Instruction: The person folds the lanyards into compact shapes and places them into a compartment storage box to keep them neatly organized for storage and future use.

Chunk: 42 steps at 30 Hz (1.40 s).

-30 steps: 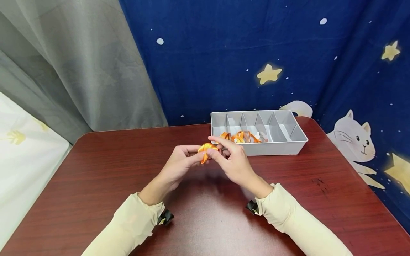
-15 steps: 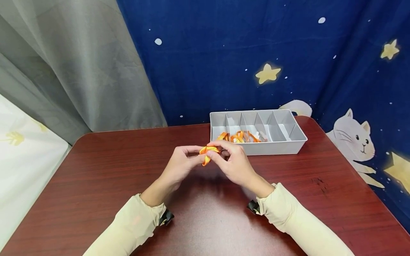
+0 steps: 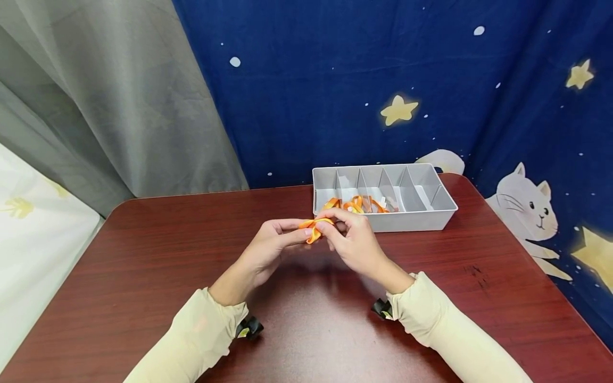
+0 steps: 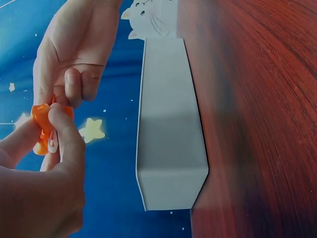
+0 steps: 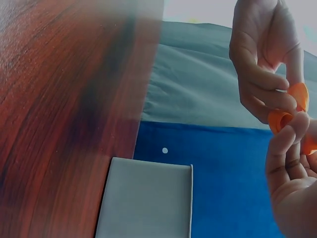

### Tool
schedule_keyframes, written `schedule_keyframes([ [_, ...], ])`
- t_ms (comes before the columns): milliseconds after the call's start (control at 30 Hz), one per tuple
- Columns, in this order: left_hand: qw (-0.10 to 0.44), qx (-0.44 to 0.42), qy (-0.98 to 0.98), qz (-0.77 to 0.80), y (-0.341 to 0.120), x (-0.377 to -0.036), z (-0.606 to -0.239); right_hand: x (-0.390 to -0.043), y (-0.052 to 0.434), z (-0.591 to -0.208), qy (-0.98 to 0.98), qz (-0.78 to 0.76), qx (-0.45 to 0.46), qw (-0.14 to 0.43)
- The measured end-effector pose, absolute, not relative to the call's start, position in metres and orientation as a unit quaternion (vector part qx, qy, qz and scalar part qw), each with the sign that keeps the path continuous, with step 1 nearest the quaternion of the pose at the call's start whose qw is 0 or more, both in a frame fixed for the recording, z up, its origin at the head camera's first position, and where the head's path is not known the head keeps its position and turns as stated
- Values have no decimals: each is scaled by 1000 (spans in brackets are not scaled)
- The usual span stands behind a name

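A: Ribbon [image 3: 313,227] first — where is it?

B: Between both hands, above the middle of the table [image 3: 143,255], just near of the tray [image 3: 412,219]. The left hand [image 3: 268,250] pinches the orange strip with thumb and fingertips; the right hand [image 3: 354,242] has its thumb and fingers curled around the other side of it.

A: Anything different from a second ago?

B: Yes. The right forefinger stood straight out over the ribbon then; now it is folded down onto it, and the ribbon looks bunched tighter, a small loop with a short tail. My guess is the folding or knotting is closing up.

A: What does the ribbon look like close up?

B: In the left wrist view the ribbon [image 4: 42,126] is glossy, flat and narrow, doubled on itself. The tray is grey plastic, rectangular, with slanted dividers; more orange ribbon [image 3: 356,204] lies in its left compartments.

A: And the table?

B: Dark red wood grain, polished, rounded corners.
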<state>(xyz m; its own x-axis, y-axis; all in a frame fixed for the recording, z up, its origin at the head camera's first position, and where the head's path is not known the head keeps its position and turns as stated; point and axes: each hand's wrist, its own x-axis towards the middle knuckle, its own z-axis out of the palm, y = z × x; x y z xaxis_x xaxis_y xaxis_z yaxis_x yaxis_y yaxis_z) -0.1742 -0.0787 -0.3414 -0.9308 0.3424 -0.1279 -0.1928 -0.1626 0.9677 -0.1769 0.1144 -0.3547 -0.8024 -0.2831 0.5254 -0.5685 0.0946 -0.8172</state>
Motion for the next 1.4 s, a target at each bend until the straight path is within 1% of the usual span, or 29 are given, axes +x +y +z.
schedule_keyframes([
  [233, 189, 79, 606, 768, -81, -181, -340, -178, 121, -351, -725, 603, 304, 133],
  [333, 194, 85, 598, 773, -81, -185, -338, -180, 124, -351, -725, 600, 303, 151],
  [400, 185, 89, 604, 770, -80, -188, -338, -181, 128, -351, -722, 603, 296, 167],
  [500, 144, 84, 637, 753, -79, -193, -340, -184, 132, -349, -717, 608, 284, 190],
  [633, 50, 88, 718, 689, -74, -199, -349, -188, 136, -350, -712, 608, 280, 213],
  [733, -23, 119, 795, 595, -71, -204, -356, -191, 139, -352, -713, 596, 283, 237],
  [800, -56, 140, 832, 533, -68, -206, -358, -194, 141, -353, -716, 585, 284, 254],
  [833, -65, 150, 845, 510, -67, -207, -359, -196, 142, -354, -717, 580, 282, 263],
  [933, -74, 165, 865, 468, -63, -209, -359, -199, 145, -355, -721, 569, 275, 284],
  [1133, -77, 174, 875, 446, -59, -210, -360, -197, 151, -341, -743, 540, 239, 315],
  [1400, -80, 186, 876, 438, -59, -211, -363, -229, 181, -365, -764, 502, 200, 354],
])
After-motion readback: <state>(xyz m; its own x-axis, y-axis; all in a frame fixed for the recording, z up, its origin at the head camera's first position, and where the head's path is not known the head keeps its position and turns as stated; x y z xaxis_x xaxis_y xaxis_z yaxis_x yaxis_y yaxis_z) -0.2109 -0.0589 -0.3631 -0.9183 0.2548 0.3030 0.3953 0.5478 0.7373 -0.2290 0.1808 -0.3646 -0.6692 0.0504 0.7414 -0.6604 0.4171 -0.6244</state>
